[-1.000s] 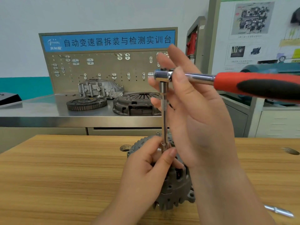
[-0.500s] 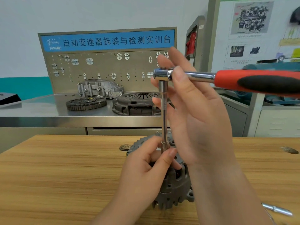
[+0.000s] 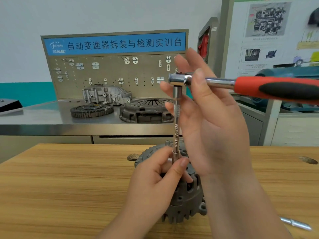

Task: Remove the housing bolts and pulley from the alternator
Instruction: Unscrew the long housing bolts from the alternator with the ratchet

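Observation:
A grey alternator (image 3: 186,204) stands on the wooden table (image 3: 60,187), pulley side down and hidden. A long chrome extension (image 3: 177,128) rises upright from its top to a ratchet (image 3: 276,88) with a red and black handle that points right. My left hand (image 3: 155,183) pinches the extension's lower end and socket between thumb and fingers, right on the housing. My right hand (image 3: 212,135) is at the ratchet head: the thumb lies over its neck and the straight fingers spread behind it. The bolt under the socket is hidden.
A loose metal pin (image 3: 295,223) lies on the table at the right. Two holes (image 3: 133,156) mark the tabletop. Behind it, a steel bench carries a flywheel (image 3: 91,110), a clutch cover (image 3: 145,111) and an aluminium housing (image 3: 105,95) below a pegboard.

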A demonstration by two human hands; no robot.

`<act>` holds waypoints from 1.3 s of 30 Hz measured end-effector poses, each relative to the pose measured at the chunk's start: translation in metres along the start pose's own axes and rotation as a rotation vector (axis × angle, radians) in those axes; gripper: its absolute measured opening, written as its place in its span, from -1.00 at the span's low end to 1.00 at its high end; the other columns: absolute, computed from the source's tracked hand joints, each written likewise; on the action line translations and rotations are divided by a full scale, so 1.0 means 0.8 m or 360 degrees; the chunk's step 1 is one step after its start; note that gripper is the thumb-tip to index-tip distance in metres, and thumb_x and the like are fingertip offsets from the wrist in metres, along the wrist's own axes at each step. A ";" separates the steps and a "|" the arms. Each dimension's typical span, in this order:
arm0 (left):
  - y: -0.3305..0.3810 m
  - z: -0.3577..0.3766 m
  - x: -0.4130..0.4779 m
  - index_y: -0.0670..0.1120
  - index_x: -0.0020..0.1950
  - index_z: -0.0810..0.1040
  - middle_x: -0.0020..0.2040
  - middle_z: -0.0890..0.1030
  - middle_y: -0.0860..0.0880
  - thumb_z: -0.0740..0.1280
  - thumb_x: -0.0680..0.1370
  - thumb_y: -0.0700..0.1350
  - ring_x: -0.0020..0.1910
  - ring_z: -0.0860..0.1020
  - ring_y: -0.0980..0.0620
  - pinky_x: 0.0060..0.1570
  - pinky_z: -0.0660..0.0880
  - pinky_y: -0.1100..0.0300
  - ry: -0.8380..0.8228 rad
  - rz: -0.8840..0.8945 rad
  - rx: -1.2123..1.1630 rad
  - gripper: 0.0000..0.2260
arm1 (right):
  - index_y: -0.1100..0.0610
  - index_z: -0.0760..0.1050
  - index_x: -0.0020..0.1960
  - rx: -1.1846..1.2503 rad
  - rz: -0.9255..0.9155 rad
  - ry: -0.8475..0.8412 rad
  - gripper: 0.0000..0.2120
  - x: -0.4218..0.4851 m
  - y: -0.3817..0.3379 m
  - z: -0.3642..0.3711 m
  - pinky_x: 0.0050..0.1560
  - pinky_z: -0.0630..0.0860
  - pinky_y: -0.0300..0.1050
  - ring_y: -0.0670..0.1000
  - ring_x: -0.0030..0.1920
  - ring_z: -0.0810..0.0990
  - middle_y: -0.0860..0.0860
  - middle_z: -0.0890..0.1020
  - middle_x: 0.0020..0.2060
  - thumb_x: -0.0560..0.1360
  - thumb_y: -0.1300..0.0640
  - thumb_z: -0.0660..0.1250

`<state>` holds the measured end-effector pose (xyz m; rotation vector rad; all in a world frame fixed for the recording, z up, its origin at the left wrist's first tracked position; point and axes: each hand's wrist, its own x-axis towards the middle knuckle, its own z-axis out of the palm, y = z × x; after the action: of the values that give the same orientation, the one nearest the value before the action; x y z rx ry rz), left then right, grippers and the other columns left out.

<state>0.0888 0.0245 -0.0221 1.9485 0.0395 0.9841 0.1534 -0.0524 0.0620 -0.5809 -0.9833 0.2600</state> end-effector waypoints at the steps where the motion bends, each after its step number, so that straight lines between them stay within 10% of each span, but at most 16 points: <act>1: 0.000 0.000 0.000 0.09 -0.08 0.54 -0.38 0.61 0.20 0.21 0.43 0.25 -0.46 0.40 0.13 -0.42 0.36 0.25 -0.0021 -0.0002 -0.0017 -0.71 | -0.02 0.56 0.16 0.0046 0.0036 -0.0001 -0.74 0.000 0.000 -0.001 -0.07 0.55 -0.20 0.01 0.00 0.68 -0.07 0.67 0.13 0.49 -0.01 0.27; 5: 0.003 -0.001 -0.002 0.23 0.07 0.53 -0.17 0.68 0.18 0.15 0.49 0.26 -0.23 0.60 0.01 -0.16 0.54 -0.05 -0.0071 0.0028 0.0017 -0.72 | 0.07 0.50 0.18 0.0054 0.0190 0.0000 -0.58 0.001 -0.001 -0.005 -0.03 0.54 -0.12 0.02 -0.11 0.69 -0.02 0.72 -0.04 0.44 -0.12 0.15; 12: 0.000 0.001 0.000 0.19 0.01 0.54 -0.30 0.66 0.19 0.20 0.41 0.27 -0.45 0.46 0.07 -0.39 0.38 0.33 0.0030 0.0000 -0.0039 -0.72 | -0.05 0.59 0.11 -0.0182 -0.0051 0.0001 -0.76 0.000 0.000 -0.001 0.19 0.49 -0.05 -0.06 0.14 0.61 -0.14 0.66 0.14 0.48 0.05 0.29; 15: 0.000 0.000 -0.002 0.20 -0.01 0.54 -0.37 0.62 0.21 0.20 0.44 0.25 -0.48 0.43 0.22 -0.41 0.33 0.42 0.0001 0.0026 -0.0067 -0.76 | -0.01 0.55 0.16 0.0008 0.0039 -0.0011 -0.73 0.000 0.000 -0.001 -0.01 0.56 -0.18 0.01 -0.02 0.69 -0.08 0.68 0.10 0.50 -0.02 0.27; 25: 0.000 0.000 -0.001 0.19 0.00 0.56 -0.33 0.65 0.17 0.31 0.47 0.16 -0.49 0.41 0.17 -0.43 0.35 0.35 0.0009 -0.0036 -0.0077 -0.85 | -0.05 0.59 0.14 -0.0211 -0.0042 -0.0038 -0.75 -0.001 0.001 0.001 0.18 0.50 -0.05 -0.07 0.13 0.61 -0.14 0.65 0.16 0.48 0.04 0.29; 33: 0.003 -0.001 -0.003 0.24 0.03 0.51 -0.25 0.63 0.26 0.11 0.50 0.23 -0.31 0.55 0.11 -0.32 0.41 0.33 -0.0061 0.0070 0.0085 -0.76 | 0.10 0.52 0.16 0.0105 0.0246 0.0011 -0.56 0.001 -0.001 -0.005 -0.13 0.60 -0.17 0.02 -0.21 0.69 0.02 0.73 -0.10 0.43 -0.13 0.15; 39: -0.001 0.000 -0.003 0.14 -0.04 0.53 -0.32 0.64 0.20 0.18 0.43 0.24 -0.46 0.43 0.13 -0.42 0.36 0.34 0.0020 0.0023 0.0005 -0.74 | -0.03 0.60 0.14 -0.0199 -0.0027 -0.0043 -0.74 -0.002 -0.001 0.001 0.10 0.53 -0.06 -0.05 0.06 0.62 -0.14 0.68 0.05 0.47 0.05 0.30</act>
<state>0.0876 0.0236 -0.0242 1.9483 0.0341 1.0064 0.1518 -0.0531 0.0616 -0.6842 -1.0353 0.1924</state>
